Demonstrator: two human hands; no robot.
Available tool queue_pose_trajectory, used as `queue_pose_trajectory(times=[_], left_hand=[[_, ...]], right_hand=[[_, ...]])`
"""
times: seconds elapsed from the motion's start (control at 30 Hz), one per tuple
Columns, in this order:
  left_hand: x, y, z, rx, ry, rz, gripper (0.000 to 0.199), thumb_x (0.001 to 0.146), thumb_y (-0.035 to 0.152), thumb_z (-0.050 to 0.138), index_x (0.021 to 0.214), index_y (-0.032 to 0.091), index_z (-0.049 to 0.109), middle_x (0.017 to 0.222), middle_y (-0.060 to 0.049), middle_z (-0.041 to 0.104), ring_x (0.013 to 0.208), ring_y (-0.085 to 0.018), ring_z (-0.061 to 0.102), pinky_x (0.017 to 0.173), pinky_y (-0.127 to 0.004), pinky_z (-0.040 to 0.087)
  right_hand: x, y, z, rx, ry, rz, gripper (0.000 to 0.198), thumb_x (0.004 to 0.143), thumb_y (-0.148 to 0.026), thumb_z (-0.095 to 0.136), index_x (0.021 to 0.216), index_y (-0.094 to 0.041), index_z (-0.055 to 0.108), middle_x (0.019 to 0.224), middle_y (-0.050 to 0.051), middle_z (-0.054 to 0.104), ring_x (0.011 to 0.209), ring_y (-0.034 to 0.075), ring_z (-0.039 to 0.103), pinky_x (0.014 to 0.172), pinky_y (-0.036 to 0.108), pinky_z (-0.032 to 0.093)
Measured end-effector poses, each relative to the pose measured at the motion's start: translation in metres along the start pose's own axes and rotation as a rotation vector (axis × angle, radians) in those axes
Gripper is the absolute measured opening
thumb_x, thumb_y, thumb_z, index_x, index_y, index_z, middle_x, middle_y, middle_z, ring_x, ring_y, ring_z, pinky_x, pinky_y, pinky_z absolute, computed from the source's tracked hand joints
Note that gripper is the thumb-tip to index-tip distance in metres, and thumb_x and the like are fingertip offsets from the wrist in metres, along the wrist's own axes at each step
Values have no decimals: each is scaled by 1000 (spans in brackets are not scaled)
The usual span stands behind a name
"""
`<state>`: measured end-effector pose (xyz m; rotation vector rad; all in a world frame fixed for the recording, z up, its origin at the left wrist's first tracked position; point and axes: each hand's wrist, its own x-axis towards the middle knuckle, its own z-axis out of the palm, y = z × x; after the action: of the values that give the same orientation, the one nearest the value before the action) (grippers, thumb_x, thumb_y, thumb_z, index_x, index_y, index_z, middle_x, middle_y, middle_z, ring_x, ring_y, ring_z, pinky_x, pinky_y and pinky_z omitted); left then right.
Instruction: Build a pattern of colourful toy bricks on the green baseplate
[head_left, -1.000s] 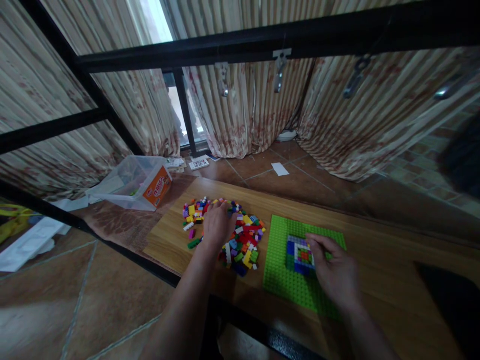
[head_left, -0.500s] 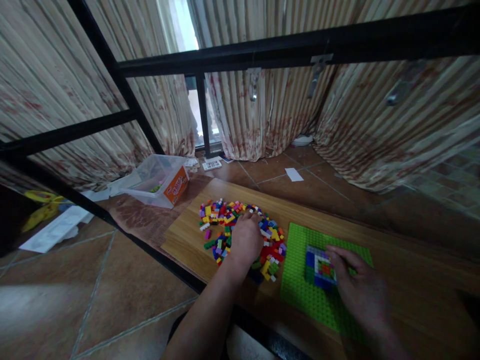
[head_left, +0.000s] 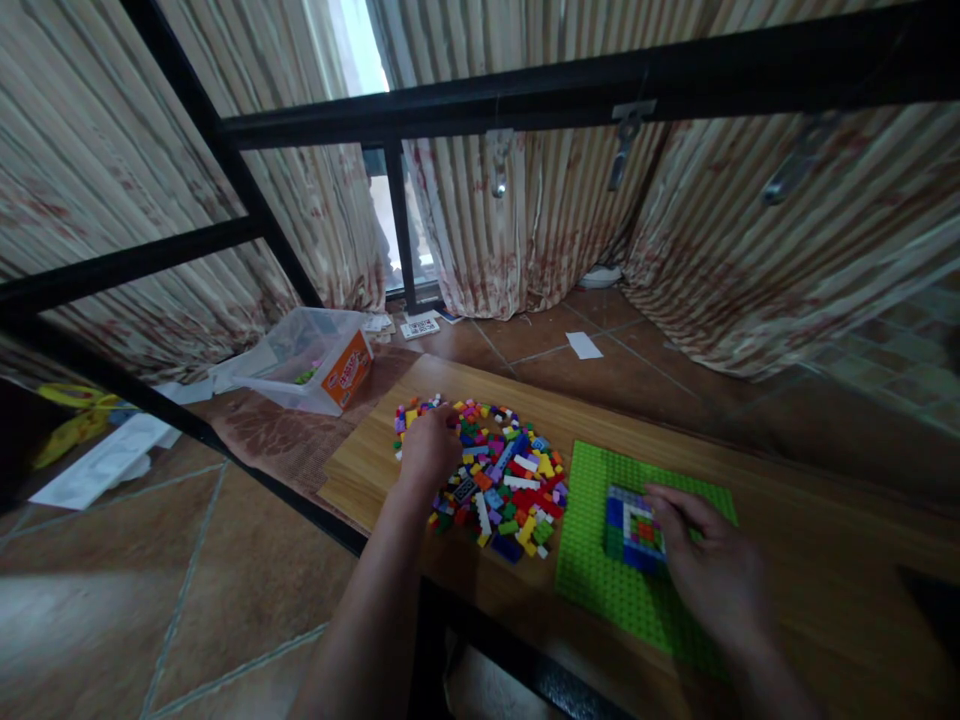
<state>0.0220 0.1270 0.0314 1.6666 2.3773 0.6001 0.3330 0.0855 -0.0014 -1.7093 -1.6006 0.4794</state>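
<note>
My left hand [head_left: 431, 447] is over the left part of a loose pile of coloured toy bricks [head_left: 517, 482]. Its fingers are curled down among the bricks, and whatever they pinch is hidden. On a green studded baseplate [head_left: 592, 560] sits a square build of toy bricks [head_left: 616, 512], with blue and green outside, a white ring, and red, orange and green in the middle. My right hand [head_left: 709, 565] is closed at the right side of this build, thumb and fingers against its edge, covering part of it.
The bricks and baseplate lie on a wooden board [head_left: 442, 378]. A clear plastic box [head_left: 300, 340] with an orange label stands beyond its left end. Black metal bars [head_left: 465, 108] cross in front of striped curtains [head_left: 517, 230]. White paper [head_left: 584, 345] lies on the tiled floor.
My left hand has moved left across the pile, uncovering bricks in the middle. My right hand remains at the brick build. The view has shifted slightly.
</note>
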Motion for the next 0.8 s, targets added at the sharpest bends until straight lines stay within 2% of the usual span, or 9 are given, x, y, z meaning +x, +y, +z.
queue_pose_trajectory(times=[0.13, 0.23, 0.33, 0.43, 0.6, 0.8], left_hand=[[0, 2, -3, -100, -40, 70, 33, 77, 12, 53, 104, 19, 72, 95, -7, 74, 86, -20, 67, 80, -28, 51], [-4, 5, -5, -149, -136, 185, 28, 74, 11, 59, 96, 19, 74, 91, -6, 74, 83, -19, 67, 83, -29, 51], [-8, 7, -7, -133, -215, 293, 28, 69, 7, 62, 88, 22, 77, 93, -5, 74, 84, -19, 67, 86, -30, 51], [-10, 6, -7, -102, -237, 366, 29, 69, 4, 61, 85, 22, 77, 98, -6, 73, 88, -20, 67, 89, -30, 50], [-9, 5, -4, -78, -235, 389, 26, 72, 6, 60, 84, 21, 77, 96, -6, 73, 90, -20, 66, 91, -32, 50], [-8, 7, 2, -42, -228, 368, 22, 72, 8, 63, 84, 21, 77, 96, -7, 72, 91, -21, 65, 91, -32, 49]], right_hand=[[0, 1, 1, 13, 1, -22, 36, 86, -49, 49, 98, -23, 71, 99, 6, 74, 92, 24, 69, 83, 35, 53], [-1, 1, 2, 18, 5, -32, 36, 86, -49, 49, 98, -23, 71, 99, 6, 74, 93, 24, 68, 84, 36, 53], [-1, 1, 1, 26, 4, -43, 36, 86, -50, 49, 97, -24, 71, 99, 6, 74, 93, 24, 68, 83, 36, 53], [-1, 1, 1, 25, 5, -35, 36, 86, -50, 50, 96, -23, 71, 99, 6, 74, 93, 24, 68, 84, 36, 53], [-1, 0, 1, 38, 0, -10, 37, 85, -50, 50, 97, -23, 71, 100, 6, 74, 94, 24, 68, 85, 37, 52], [-1, -4, 1, 55, -1, -45, 35, 86, -49, 49, 94, -22, 71, 100, 7, 73, 94, 24, 68, 84, 37, 52]])
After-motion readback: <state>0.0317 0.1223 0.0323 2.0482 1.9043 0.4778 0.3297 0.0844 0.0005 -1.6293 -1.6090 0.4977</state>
